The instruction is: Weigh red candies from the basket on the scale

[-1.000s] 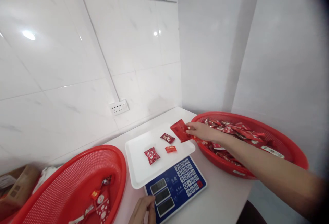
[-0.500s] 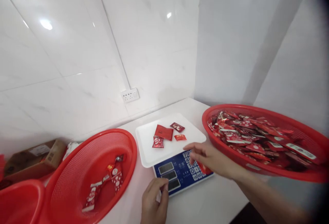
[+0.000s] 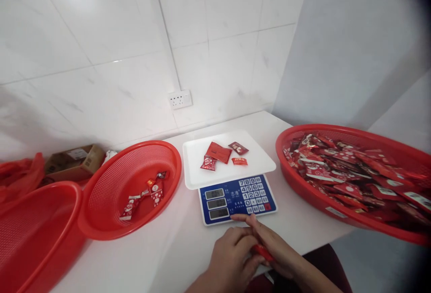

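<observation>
Below the scale, my two hands meet in front of its blue keypad. A small red wrapped packet lies between them, partly covered by fingers. My left hand is curled, its thumb and fingers closing on the packet's near end. My right hand wraps the packet against its palm, index finger stretched left towards the lit displays. On the scale's white tray are a flat red packet, a dotted red packet, a dark red packet and an orange-red packet.
To the right stands a big red basket heaped with red packets. On the left, another red basket holds a few packets, beside a red basin. A cardboard box and a wall socket are behind.
My right hand has drawn back from over the keypad with the red packet. My left hand has moved right to meet it. The view has shifted, and the packets on the tray stay put.
</observation>
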`<state>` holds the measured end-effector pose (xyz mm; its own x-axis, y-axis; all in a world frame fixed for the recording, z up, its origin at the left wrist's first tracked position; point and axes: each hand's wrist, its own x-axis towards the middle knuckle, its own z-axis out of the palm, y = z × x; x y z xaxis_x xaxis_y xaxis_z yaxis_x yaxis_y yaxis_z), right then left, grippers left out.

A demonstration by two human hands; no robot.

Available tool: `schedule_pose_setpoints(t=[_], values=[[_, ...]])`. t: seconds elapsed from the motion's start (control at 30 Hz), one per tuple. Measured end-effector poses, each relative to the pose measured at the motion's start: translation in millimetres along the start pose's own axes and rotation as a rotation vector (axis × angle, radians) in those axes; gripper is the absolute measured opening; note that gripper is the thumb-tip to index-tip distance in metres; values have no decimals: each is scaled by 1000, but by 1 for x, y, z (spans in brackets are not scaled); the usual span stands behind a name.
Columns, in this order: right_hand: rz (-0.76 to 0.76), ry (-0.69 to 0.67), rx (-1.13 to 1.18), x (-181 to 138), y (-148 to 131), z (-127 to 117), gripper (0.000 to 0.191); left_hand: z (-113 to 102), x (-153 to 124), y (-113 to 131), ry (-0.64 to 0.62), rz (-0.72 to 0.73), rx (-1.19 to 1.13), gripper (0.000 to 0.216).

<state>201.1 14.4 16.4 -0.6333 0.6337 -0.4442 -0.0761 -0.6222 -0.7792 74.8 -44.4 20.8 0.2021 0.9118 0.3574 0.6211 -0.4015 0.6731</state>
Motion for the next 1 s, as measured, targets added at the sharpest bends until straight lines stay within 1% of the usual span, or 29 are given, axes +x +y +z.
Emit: schedule_pose_setpoints(t=[0.1,0.17,0.23,0.33,0.43,0.53,0.67,0.77,0.83,0.93,1.0], values=[[-40,-76,-30,4,3,-3,59,-2,0,0,29,48,-2,15],[-83,-155,-88,7,7,-9,59,-5,-1,-1,33,42,-21,11],[-124,-245,-113,9,11,-15,64,-8,-3,-3,40,-12,-31,9],[-191,-344,-108,11,13,-21,71,-14,-5,-6,61,-178,-6,6],[-222,-339,-110,12,14,-22,63,-18,-3,-7,73,-325,-70,7],[-230,-293,-57,13,16,-21,53,-18,3,-6,72,-374,-173,5],[-299,-296,-41,14,16,-21,48,-13,8,-4,53,-332,-220,7],[-314,-273,-39,15,15,-20,45,-17,13,-4,56,-220,-78,9],[-300,-250,-2,16,16,-21,44,-28,23,-7,127,-132,82,10],[-276,-239,43,19,21,-23,43,-54,52,-15,229,-34,305,15],[-271,-248,40,21,25,-25,43,-72,76,-23,192,-9,437,22]])
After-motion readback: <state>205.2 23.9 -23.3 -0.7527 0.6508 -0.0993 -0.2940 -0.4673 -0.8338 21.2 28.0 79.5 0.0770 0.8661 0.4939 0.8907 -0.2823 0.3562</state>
